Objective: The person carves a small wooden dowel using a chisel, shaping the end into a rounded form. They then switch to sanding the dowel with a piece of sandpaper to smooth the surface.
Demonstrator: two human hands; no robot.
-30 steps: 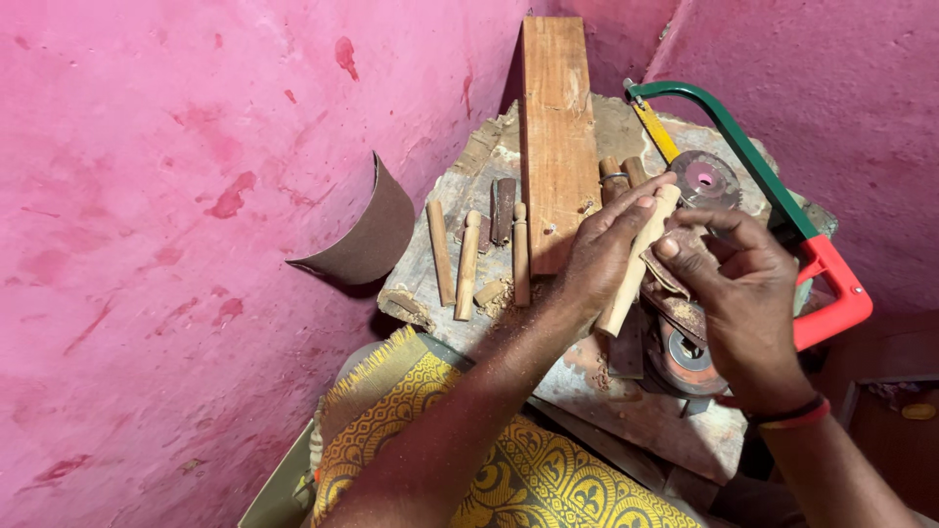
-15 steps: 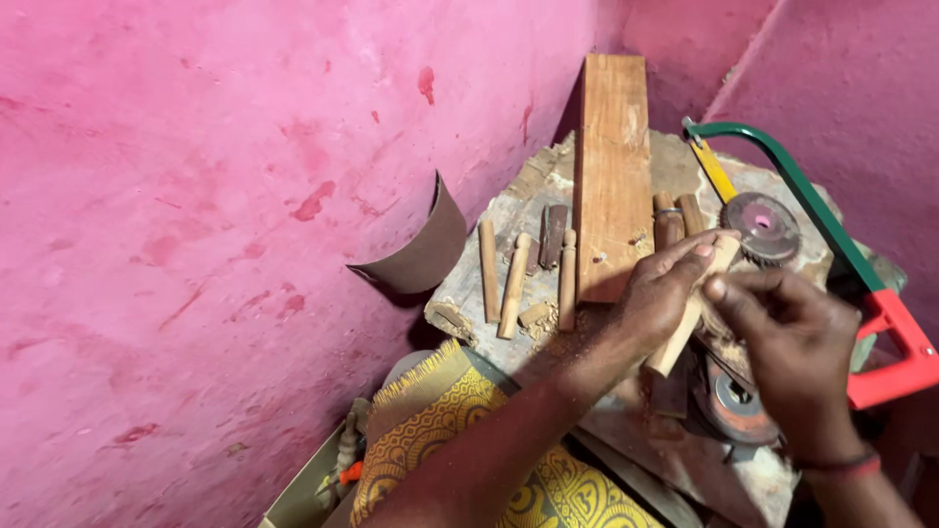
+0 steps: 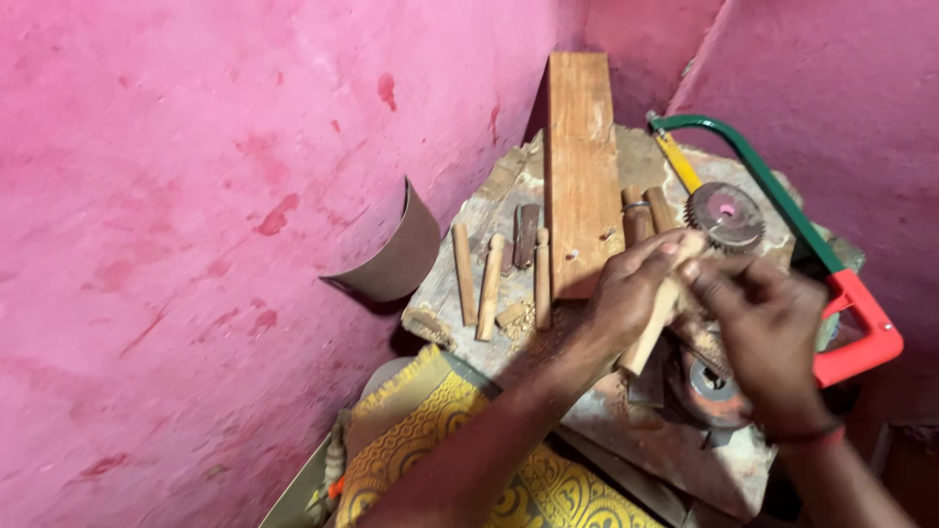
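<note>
- Holding a turned wooden peg (image 3: 657,313) between both hands above the near right part of the worn wooden bench (image 3: 489,210): the left hand (image 3: 626,293) wraps its fingers around the middle of the peg, and the right hand (image 3: 763,332) pinches its upper end with narrowed fingertips
- The peg slants, top end up by the toothed circular saw blade (image 3: 725,217), lower end pointing at the near edge of the bench
- Risk, as I judge it: the fingertips work just beside the blade's teeth, so a slip of the peg could drag a knuckle across them
- A second blade or disc (image 3: 712,386) lies under the hands near the bench's near right corner; a dropped peg could land on it or roll off the edge there
- The hacksaw (image 3: 841,284) with green frame and red handle lies along the right edge, its handle overhanging; a nudge from the right wrist could tip it off
- Three loose pegs (image 3: 489,284) and a small dark block (image 3: 526,235) lie toward the left edge beside the long plank (image 3: 582,166); being round, the pegs could roll if the bench is knocked
- Hard to make out: what the right fingertips do at the peg's top, since they cover it; whether they also hold a small tool I cannot tell
- The bench surface beneath both hands is hidden, and its near right corner is cut off by the forearm
- The yellow patterned cloth (image 3: 430,430) below the near edge covers whatever lies there; the curved brown sheet (image 3: 391,259) leans by the pink wall (image 3: 196,196), its foot unseen
</note>
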